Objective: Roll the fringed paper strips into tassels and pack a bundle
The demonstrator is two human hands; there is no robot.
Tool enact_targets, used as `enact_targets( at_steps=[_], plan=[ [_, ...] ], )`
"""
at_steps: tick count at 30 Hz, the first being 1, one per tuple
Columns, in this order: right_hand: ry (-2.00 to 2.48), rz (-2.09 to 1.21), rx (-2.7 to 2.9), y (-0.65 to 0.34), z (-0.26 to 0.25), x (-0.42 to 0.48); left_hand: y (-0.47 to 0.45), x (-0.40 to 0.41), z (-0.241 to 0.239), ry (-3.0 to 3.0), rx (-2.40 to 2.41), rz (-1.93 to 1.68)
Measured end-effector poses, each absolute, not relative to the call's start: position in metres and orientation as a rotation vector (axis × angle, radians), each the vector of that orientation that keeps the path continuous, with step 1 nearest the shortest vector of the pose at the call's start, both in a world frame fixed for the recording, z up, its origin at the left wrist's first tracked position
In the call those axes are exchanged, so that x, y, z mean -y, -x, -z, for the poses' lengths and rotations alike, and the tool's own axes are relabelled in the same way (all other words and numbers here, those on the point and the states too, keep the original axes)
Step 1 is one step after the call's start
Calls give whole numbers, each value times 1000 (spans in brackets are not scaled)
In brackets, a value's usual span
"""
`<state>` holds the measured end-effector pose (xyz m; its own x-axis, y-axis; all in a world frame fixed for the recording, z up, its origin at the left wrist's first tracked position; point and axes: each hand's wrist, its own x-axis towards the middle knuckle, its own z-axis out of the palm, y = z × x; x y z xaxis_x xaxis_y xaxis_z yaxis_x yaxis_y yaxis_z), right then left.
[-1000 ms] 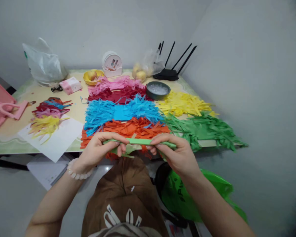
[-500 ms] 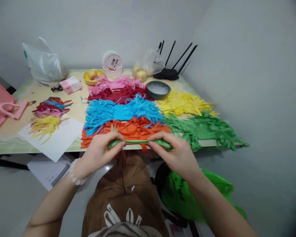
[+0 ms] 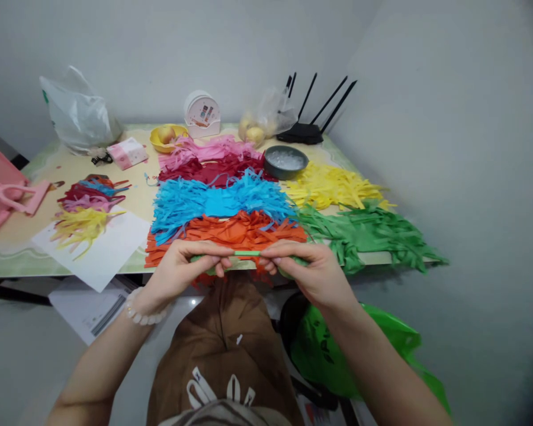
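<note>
Between my two hands stretches a narrow rolled strip of green tissue paper point(image 3: 247, 253), its ends mostly hidden inside my fingers. My left hand point(image 3: 190, 263) pinches one end and my right hand point(image 3: 302, 263) pinches the other, with the thumbs a short way apart. Both hands hover at the table's front edge, just in front of the orange fringed paper point(image 3: 235, 232). Beyond it lie blue fringed paper point(image 3: 224, 201), dark red fringed paper point(image 3: 213, 171) and pink fringed paper point(image 3: 215, 148). Green fringed paper point(image 3: 373, 234) and yellow fringed paper point(image 3: 337, 186) spread to the right.
At left, small multicoloured tassels point(image 3: 86, 207) rest partly on a white sheet point(image 3: 115, 242), near a pink plastic stand point(image 3: 9, 195). A grey bowl point(image 3: 285, 171) stands beside the dark red paper. Behind are a router point(image 3: 299, 134), a yellow bowl point(image 3: 180, 142) and a plastic bag point(image 3: 82, 118).
My hands have drawn closer together along the green strip, so a shorter length shows between them. Fingers now curl further under it. The things on the table stay put.
</note>
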<state>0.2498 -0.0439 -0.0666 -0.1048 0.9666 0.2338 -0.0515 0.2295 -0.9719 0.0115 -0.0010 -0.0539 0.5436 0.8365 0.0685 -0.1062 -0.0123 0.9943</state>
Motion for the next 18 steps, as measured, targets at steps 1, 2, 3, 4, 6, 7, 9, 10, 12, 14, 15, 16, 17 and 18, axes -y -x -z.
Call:
enact_targets(
  at_steps=[1,2,3,4,6,7,9,10,12,14,15,16,17,18],
  plan=[
    [926,-1139,1362,-250,68,42,-11,0,57,-1380,-675,-850],
    [903,-1146,1364,-250,69,41,-10,0,60,-1376,-668,-855],
    [882,-1144,1373,-250,69,41,-9,-1,62,-1376,-666,-857],
    [874,-1122,1393,-249,68,41,-7,-2,63,-1386,-668,-853],
    [890,-998,1487,-248,64,43,-2,-2,59,-1485,-680,-797],
    [909,-900,1559,-247,61,45,0,-2,55,-1581,-700,-764],
    [937,-690,1712,-245,54,50,4,0,43,-1828,-762,-742],
    [933,-608,1780,-245,51,52,3,1,37,-1947,-784,-757],
    [894,-511,1887,-244,47,55,-1,5,26,-2112,-774,-771],
    [843,-472,1956,-244,45,57,-8,8,21,-2177,-731,-680],
    [827,-461,1979,-244,45,58,-11,10,21,-2187,-720,-625],
    [820,-451,1996,-244,45,59,-14,11,21,-2193,-723,-584],
    [820,-441,2011,-245,44,61,-16,11,22,-2201,-736,-562],
    [822,-431,2028,-247,44,63,-17,12,24,-2220,-752,-558]
  ],
)
